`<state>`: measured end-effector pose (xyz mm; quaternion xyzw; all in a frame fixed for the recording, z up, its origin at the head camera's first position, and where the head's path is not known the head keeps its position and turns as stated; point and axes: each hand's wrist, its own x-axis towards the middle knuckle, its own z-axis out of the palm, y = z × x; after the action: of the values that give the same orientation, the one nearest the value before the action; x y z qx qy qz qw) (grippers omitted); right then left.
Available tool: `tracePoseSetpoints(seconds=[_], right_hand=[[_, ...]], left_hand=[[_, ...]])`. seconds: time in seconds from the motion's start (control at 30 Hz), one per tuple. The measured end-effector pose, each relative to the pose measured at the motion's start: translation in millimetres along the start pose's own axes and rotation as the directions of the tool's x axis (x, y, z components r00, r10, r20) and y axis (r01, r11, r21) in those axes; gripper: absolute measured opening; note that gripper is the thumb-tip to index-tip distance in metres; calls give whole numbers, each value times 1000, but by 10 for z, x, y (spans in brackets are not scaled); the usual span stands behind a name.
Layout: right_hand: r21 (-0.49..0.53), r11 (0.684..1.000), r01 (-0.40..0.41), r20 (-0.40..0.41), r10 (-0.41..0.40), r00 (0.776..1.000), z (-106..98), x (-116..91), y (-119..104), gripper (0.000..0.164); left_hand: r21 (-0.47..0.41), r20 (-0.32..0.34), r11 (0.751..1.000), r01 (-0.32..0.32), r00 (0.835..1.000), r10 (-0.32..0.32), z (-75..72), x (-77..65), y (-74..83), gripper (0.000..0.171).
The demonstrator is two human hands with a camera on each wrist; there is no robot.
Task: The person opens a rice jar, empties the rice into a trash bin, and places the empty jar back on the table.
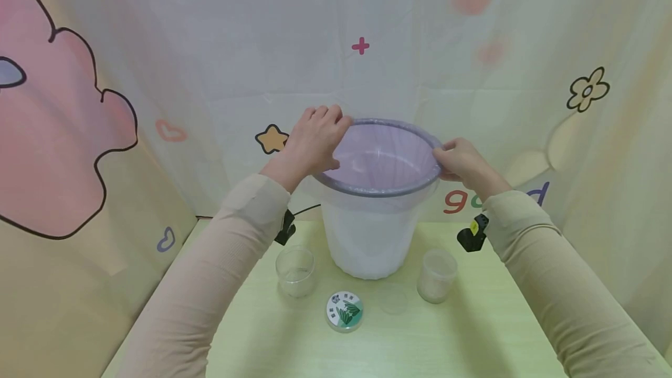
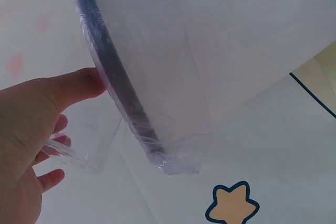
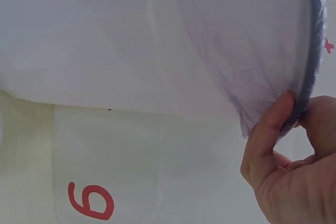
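Note:
A white trash can [image 1: 370,244] with a blue-grey rim stands at the back of the table. A thin, pale purple garbage bag [image 1: 383,156] lines it and is folded over the rim. My left hand [image 1: 315,139] is at the rim's left side; in the left wrist view one digit touches the covered rim while a wisp of clear film [image 2: 79,158] runs from between the other fingers. On the right, my right hand [image 1: 463,159] pinches the rim and the bag between thumb and fingers. The bag's loose edge [image 3: 247,121] hangs outside there.
In front of the can stand an open clear jar [image 1: 296,276] on the left and a frosted cup [image 1: 437,276] on the right. Between them lie a round lid with green leaves [image 1: 344,311] and a faint clear disc [image 1: 392,299]. A printed curtain [image 1: 315,45] hangs behind.

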<state>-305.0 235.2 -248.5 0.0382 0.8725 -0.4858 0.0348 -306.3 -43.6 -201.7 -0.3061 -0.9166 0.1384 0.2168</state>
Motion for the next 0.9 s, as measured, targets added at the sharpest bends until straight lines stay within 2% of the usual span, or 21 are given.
tracePoseSetpoints(seconds=[0.17, 0.3, 0.4, 0.63, 0.9], right_hand=[[-3, 1000, -6, -4, 6, 1000, 0, 0, 0, 55], [2, 1000, -12, -5, 12, 1000, 1, 12, 7, 55], [3, 1000, -12, -9, 12, 1000, 1, 13, 5, 55], [-4, 1000, -11, -8, 11, 1000, 1, 14, 3, 56], [2, 1000, -4, 2, 4, 1000, 3, 5, -7, 55]], left_hand=[[-127, 64, 991, 47, 997, -39, -25, 16, -1, 74], [-213, 77, 974, 79, 995, -64, -31, 24, -3, 71], [-258, 65, 961, 97, 994, -83, -37, 30, -2, 68], [-325, -10, 939, 117, 992, -127, -58, 24, 11, 62], [-337, -47, 933, 128, 987, -153, -60, 29, 30, 76]])
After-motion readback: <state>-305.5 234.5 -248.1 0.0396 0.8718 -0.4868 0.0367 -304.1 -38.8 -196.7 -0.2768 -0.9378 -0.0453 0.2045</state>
